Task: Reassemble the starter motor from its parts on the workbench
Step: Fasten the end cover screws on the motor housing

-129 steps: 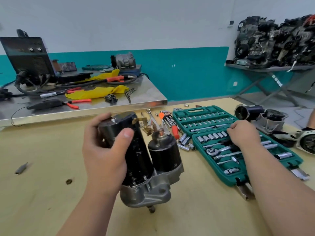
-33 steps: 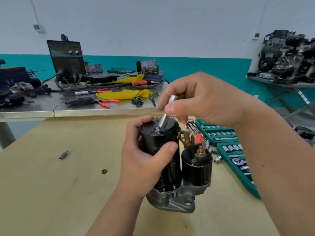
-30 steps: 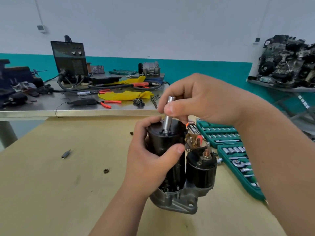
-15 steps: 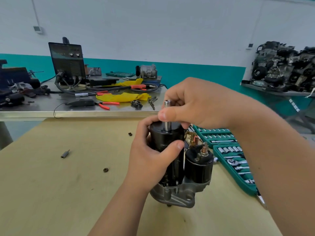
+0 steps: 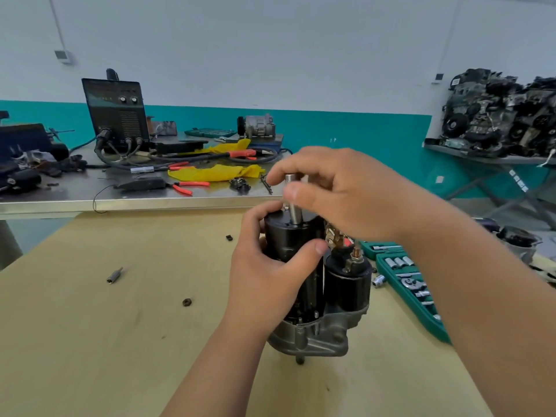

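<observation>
The starter motor [image 5: 313, 296] stands upright on the wooden workbench [image 5: 90, 341], black body and solenoid [image 5: 347, 284] above a grey cast nose housing [image 5: 313, 341]. My left hand [image 5: 264, 275] grips the black body near its top, thumb across the front. My right hand [image 5: 337, 191] pinches a long silver socket [image 5: 293, 203] that stands upright on the motor's end cap. What the socket sits on is hidden.
A green socket set case [image 5: 412, 284] lies open at the right. A loose nut [image 5: 186, 302], a small bit [image 5: 114, 275] and a dark scrap [image 5: 229, 237] lie on the wood. Behind is a steel table [image 5: 60, 197] with a welder [image 5: 115, 115], pliers and yellow cloth.
My right hand came from the socket case with the silver socket and set it upright on the motor's end cap. The socket went from tilted to vertical. My left hand kept its grip.
</observation>
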Demonstrator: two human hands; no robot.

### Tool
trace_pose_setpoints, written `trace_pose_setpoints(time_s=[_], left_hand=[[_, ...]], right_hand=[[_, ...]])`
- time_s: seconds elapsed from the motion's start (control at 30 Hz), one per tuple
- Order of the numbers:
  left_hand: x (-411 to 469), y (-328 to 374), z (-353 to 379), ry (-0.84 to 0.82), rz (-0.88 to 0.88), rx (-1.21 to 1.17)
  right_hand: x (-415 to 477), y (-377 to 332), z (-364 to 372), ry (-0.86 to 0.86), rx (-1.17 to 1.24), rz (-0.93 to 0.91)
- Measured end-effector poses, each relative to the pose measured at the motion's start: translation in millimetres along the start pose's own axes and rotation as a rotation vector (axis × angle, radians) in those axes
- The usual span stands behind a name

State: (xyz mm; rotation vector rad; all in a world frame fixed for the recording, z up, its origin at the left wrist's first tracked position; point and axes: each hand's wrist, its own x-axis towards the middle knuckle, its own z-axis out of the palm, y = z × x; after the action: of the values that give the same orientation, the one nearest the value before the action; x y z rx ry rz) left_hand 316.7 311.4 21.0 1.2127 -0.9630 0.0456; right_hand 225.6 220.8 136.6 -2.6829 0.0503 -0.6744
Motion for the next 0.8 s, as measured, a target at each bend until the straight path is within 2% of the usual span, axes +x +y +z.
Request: trace_pose_setpoints(time_s=[0.1, 0.2, 0.27, 0.4, 0.47, 0.53, 0.67, 0.73, 0.8], left_hand=[[1.2, -1.1, -0.2, 0.009, -0.02, -0.015], [1.0, -1.6, 0.4, 0.012, -0.023, -0.02], [0.3, -1.8, 1.1, 0.015, -0.014, -0.026], [-0.2, -2.4, 1.5, 0.018, -0.034, -0.02], [1.3, -2.6, 2.1, 0.016, -0.055, -0.041], [4.1, -2.1, 2.9, 0.021, -0.064, -0.047], [8.6, -4.5, 3.3, 0.016, -0.091, -0.059], [10.1, -6.8, 2.3, 0.026, -0.102, -0.068], [10.9, -8.7, 0.1, 0.043, -0.105, -0.076]], right_hand=[[6.6, 0.4, -11.2, -0.088, 0.111, 0.034], [10.7, 1.7, -9.7, -0.075, 0.19, 0.065], [10.8, 1.3, -2.4, 0.021, 0.161, 0.079], [4.7, 0.0, 20.7, 0.343, -0.021, 0.128], [3.6, 0.0, 26.9, 0.395, -0.039, 0.142], [2.8, 2.5, 24.5, 0.342, 0.013, 0.133], [1.6, 11.8, 4.5, 0.035, 0.211, 0.09], [4.8, 16.4, -2.8, -0.082, 0.199, 0.096], [10.2, 17.2, -3.6, -0.111, 0.167, 0.081]])
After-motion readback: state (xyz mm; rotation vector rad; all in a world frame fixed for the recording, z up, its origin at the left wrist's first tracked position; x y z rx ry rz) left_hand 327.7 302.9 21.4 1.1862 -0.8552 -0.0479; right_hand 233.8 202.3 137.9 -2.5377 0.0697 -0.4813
